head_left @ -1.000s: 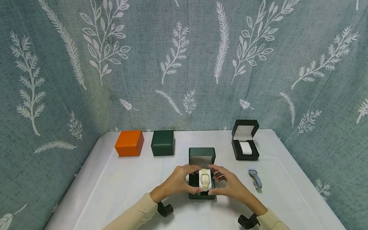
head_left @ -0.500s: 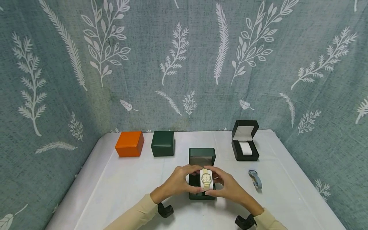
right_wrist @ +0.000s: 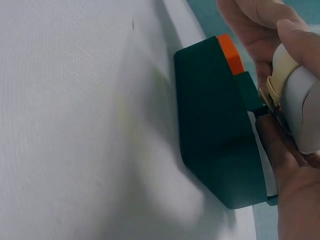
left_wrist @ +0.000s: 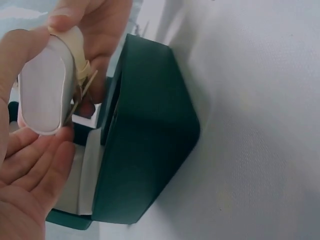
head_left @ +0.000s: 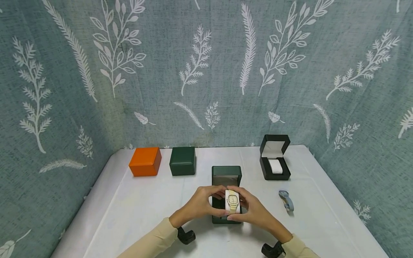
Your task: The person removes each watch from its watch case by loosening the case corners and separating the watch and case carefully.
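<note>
pale yellow watch [head_left: 232,201], white cushion [left_wrist: 42,92]

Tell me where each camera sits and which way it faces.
Head: on the head, looking forward and down over the table; both hands and sleeves show.
Left wrist: on the left wrist, facing the white cushion's end and the open green box; parts of both hands show.
Right wrist: on the right wrist, facing the box's other side, orange box beyond; parts of both hands show.
Shared: both wrist views show the cushion and cream watch strap.

Forward passage is barred by the raised green lid [head_left: 226,170]; room is left between it and the black box [head_left: 278,177].
</note>
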The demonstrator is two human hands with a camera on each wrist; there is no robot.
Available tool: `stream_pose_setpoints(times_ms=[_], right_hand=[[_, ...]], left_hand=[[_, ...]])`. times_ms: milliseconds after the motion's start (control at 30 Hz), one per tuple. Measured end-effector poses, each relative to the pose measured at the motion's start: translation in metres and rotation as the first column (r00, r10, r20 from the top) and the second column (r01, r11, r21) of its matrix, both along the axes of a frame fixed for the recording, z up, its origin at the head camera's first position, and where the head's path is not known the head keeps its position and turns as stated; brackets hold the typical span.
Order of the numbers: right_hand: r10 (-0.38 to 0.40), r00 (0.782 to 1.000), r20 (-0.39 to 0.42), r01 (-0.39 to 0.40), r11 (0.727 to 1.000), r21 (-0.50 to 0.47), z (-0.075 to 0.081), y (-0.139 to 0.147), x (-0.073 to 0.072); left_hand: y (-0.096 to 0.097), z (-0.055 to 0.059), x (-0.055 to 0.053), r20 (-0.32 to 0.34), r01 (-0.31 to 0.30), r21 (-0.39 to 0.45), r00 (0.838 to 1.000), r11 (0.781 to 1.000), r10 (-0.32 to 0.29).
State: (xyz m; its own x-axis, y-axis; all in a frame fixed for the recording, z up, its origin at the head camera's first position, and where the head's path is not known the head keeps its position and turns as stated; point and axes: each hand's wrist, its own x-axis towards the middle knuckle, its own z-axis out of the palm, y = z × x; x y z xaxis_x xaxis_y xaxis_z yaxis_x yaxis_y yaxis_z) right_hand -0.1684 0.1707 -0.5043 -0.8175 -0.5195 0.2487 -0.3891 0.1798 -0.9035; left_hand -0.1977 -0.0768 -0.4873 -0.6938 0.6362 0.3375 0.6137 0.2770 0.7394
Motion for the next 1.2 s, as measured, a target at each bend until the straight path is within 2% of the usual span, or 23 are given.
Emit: stream_pose_setpoints(times_ms=[233,367,600,833,1200], right_hand=[[-0.001,0.999,-0.048,0.0,1.0,-0.012,-0.003,-0.001,0.0],[0.012,0.998,-0.053,-0.013,1.0,-0.01,-0.004,0.001,-0.001],[0.019,0.999,-0.049,-0.02,0.999,-0.026,-0.005,0.008,-0.001],[0.051,0.999,-0.003,-0.051,0.997,-0.064,-0.006,0.008,-0.002],[0.063,0.998,0.021,-0.061,0.995,-0.079,-0.006,0.015,-0.001]], left_hand=[[0.001,0.001,0.003,0.065,0.022,0.039,0.998,0.999,-0.024],[0.001,0.001,0.005,0.089,0.014,0.047,0.996,0.999,-0.018],[-0.002,-0.001,0.005,0.087,0.003,0.058,0.996,0.998,-0.008],[-0.003,-0.004,0.002,0.068,0.003,0.051,0.998,0.999,-0.006],[-0.007,-0.002,0.003,0.067,0.002,0.033,0.998,0.999,-0.005]])
